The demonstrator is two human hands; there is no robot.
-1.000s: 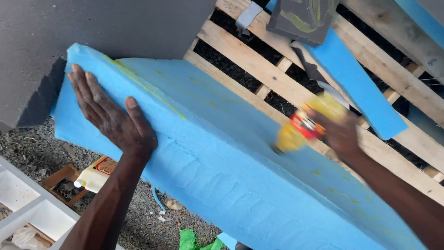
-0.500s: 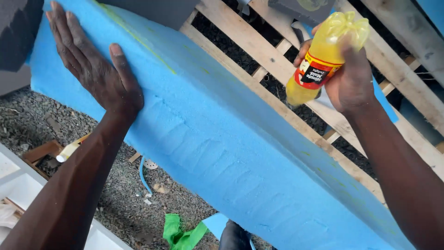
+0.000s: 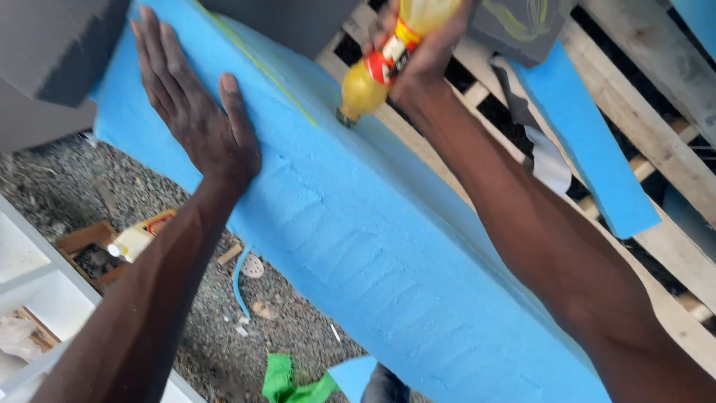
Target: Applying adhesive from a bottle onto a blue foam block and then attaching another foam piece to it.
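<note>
A long thick blue foam slab [image 3: 358, 254] runs diagonally from upper left to lower right. My left hand [image 3: 195, 112] lies flat on its side face near the upper left end, fingers spread. My right hand [image 3: 419, 51] grips a yellow plastic bottle [image 3: 379, 66] with a red label, turned upside down, its nozzle touching the slab's top face near a thin yellow glue line. My right forearm crosses over the slab.
A wooden pallet [image 3: 656, 82] lies under the slab at right, with a narrower blue foam strip [image 3: 589, 149] and a grey foam piece [image 3: 522, 22] on it. Grey foam [image 3: 60, 45] sits top left. Gravel ground [image 3: 224, 336], a white shelf unit [image 3: 30, 291], another bottle [image 3: 138, 237] and green cloth [image 3: 287, 382] below.
My right hand has swung the bottle from the right side over to the slab's upper part and tipped its nozzle onto the foam. My left hand stayed pressed on the slab.
</note>
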